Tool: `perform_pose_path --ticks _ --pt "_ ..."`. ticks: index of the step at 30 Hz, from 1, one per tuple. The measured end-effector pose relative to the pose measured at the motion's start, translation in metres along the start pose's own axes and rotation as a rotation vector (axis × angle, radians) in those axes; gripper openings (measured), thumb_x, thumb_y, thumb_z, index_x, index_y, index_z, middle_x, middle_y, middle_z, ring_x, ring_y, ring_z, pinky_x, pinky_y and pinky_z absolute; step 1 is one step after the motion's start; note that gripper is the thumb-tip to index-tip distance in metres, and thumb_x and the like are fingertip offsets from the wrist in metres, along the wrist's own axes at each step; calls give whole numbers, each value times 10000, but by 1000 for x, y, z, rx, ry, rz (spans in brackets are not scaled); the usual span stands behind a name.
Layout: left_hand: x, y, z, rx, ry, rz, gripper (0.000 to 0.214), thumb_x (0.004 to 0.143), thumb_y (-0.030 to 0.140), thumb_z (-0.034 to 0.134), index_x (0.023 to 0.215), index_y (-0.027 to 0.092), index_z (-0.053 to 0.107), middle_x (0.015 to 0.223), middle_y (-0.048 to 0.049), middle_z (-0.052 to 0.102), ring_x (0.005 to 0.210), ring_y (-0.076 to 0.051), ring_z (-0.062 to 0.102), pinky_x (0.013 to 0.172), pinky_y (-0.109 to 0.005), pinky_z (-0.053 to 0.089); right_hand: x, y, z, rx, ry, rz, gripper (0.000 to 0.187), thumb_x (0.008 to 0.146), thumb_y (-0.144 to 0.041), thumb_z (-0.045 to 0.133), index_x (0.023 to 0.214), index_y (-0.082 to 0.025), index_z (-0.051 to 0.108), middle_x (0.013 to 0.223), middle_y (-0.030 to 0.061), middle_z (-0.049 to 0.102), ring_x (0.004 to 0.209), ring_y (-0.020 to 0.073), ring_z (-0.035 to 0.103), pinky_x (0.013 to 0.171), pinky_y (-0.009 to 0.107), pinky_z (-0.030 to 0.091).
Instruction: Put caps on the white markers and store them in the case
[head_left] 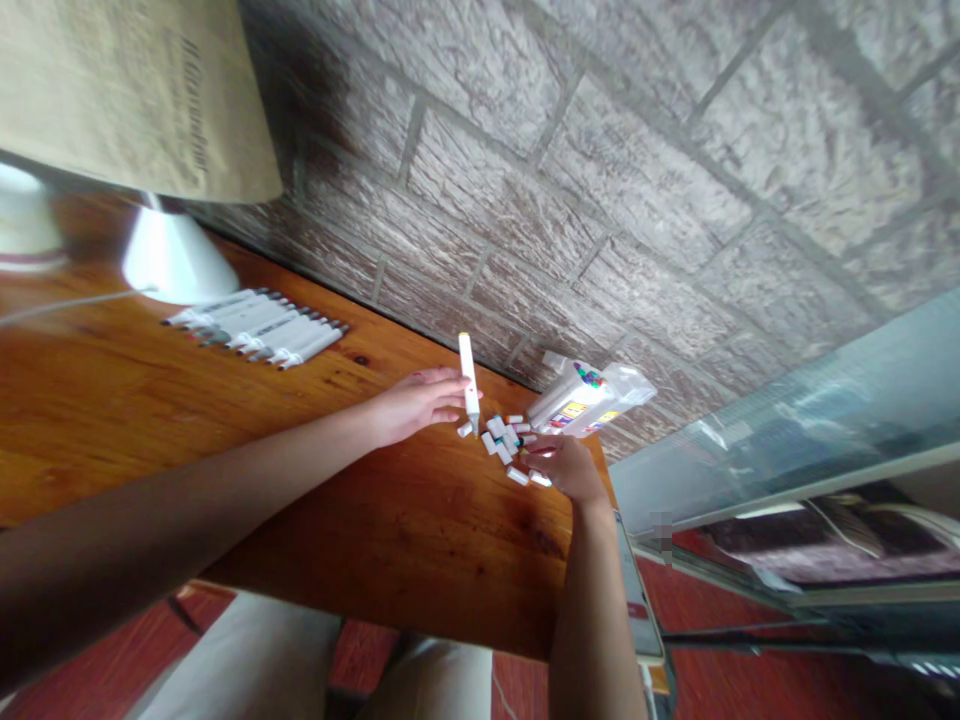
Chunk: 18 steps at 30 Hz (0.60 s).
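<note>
At the far edge of the wooden table (225,420), close to the wall: left hand (420,400) grasps a white marker (467,375) between thumb and fingertips; the marker stands nearly upright, lower end just above the tabletop, upper end well clear of the hand; upper end looks pale yellow; left forearm comes in low across the table.

Right hand (566,465) is palm down, fingers curled onto the near side of a loose pile of caps (504,440); cannot tell whether it pinches one or just rests on them.

The caps are small and white, some with coloured ends; they sit between the two hands, touching the right fingertips; one lies just beside the marker's lower end; a couple lie at the near edge of the pile by the right hand.

Just beyond the right hand: a clear marker pack (589,395) with a colourful label, lying against the foot of the brick wall (600,150).

Well apart to the left: a row of markers (255,328) lying side by side, white bodies, dark ends; just behind them a white lamp base (176,255); above it a brown paper sheet (127,90) with faint print.
</note>
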<state>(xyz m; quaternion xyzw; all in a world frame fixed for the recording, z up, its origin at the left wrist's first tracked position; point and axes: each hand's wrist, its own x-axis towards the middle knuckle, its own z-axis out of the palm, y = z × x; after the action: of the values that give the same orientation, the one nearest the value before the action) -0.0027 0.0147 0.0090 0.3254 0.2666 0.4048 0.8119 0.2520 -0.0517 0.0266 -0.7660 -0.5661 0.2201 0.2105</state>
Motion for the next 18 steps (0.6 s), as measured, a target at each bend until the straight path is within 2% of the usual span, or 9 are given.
perform_pose_path --ticks 3,5,8,10,12,14,18 --pt "0 1 -1 -18 15 5 115 830 188 697 915 134 640 934 -66 727 786 -121 680 681 -213 488 0 4 -2 44 -51 -9 101 573 -235 750 649 -171 768 628 33 695 621 154 609 595 232 384" --pt "0 0 -1 -20 5 9 125 827 186 700 923 134 638 938 -67 728 775 -116 677 683 -211 488 0 5 -3 114 -46 -27 180 587 -298 757 693 -152 769 651 50 696 619 151 601 579 229 393" --pt "0 0 -2 -22 -23 17 171 816 190 711 964 139 643 974 -78 730 758 -107 671 689 -210 487 -2 0 -4 257 0 -69 486 676 -499 706 993 -133 753 832 79 724 648 137 598 589 234 432" --pt "1 -1 -3 -34 -26 27 191 791 184 728 959 138 651 990 -81 730 782 -114 677 709 -216 491 -5 -9 -2 455 37 -93 586 710 -554 688 1127 -142 700 835 55 700 584 90 534 553 217 408" --pt "2 -1 -5 -51 -15 48 181 761 182 745 910 127 659 982 -78 729 841 -135 689 752 -231 499 -8 -20 3 733 58 -113 531 691 -503 751 1094 -160 695 726 5 644 523 52 456 510 189 352" --pt "3 0 -5 -64 17 72 164 734 186 753 852 114 665 940 -71 727 875 -151 695 804 -248 503 -10 -30 10 951 56 -136 444 650 -426 817 991 -167 700 662 -16 610 531 53 474 500 174 333" --pt "4 1 -5 -88 75 91 178 703 199 770 821 114 668 894 -53 722 860 -140 692 846 -251 499 -9 -40 23 1068 78 -128 406 638 -385 844 954 -177 696 720 8 674 638 95 596 533 179 374"
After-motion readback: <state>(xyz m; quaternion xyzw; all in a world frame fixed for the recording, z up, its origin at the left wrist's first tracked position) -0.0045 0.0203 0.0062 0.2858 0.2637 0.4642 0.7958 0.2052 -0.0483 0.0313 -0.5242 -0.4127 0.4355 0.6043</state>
